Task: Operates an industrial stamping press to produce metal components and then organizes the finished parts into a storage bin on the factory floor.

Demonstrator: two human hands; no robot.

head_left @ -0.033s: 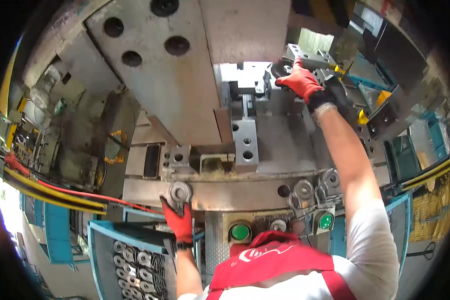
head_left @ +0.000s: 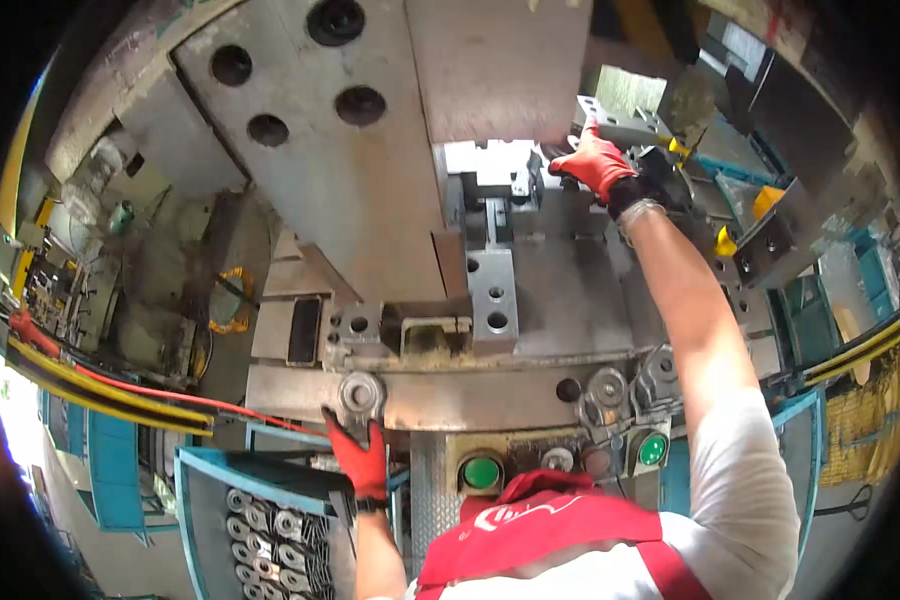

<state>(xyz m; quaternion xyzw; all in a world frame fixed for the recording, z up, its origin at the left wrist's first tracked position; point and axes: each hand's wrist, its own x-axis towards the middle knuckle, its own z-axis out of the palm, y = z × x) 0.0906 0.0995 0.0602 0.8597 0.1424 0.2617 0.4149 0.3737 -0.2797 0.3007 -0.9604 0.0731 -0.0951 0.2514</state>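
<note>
My left hand, in a red glove, is at the front edge of the press bed with thumb and finger spread apart. Just beyond its fingertips, a ring-ended metal forging lies on the bed's front ledge, its narrow end toward the hand. My right hand, also red-gloved, reaches far into the press beside a drilled steel block. Its index finger points away and its thumb sticks out to the left; the other fingers are hidden. Something dark shows by the thumb, too unclear to name.
Two more forgings lie on the ledge at right. Below the ledge are green push buttons. A blue bin at lower left holds several ring-ended forgings. A large steel press block hangs overhead. A dark phone-like slab lies left.
My left hand has drawn back slightly from the forging, toward me. A dark round piece by my right hand shows less now. The right arm has barely moved.
</note>
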